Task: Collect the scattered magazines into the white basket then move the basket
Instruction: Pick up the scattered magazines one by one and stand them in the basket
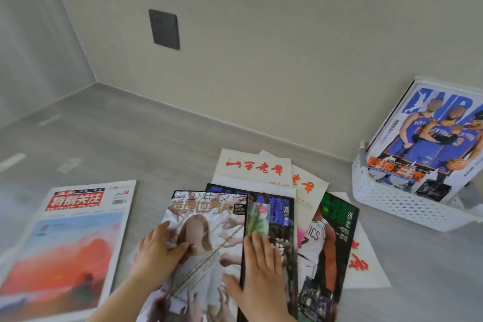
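At the bottom centre of the frame both hands lie flat on the loose pile of magazines: the left hand [159, 251] presses palm-down on the top magazine [206, 240] with the pale figure on its cover, fingers spread and gripping nothing, and the right hand [261, 266] rests the same way across the dark magazine [281, 219] just beside it, fingers extended, closed on nothing. A green basketball magazine [332, 240] and several white magazines with red script [251, 167] fan out behind, and a red-cover magazine [65, 248] lies apart at lower left. The white basket [397, 204] sits at the right edge (one basketball issue [428, 136] already leans inside). The step in hand looks like squaring the pile; it would go best by sliding the covers together, aligning the spines, then slipping fingers under the lowest one so nothing fans out on the lift.
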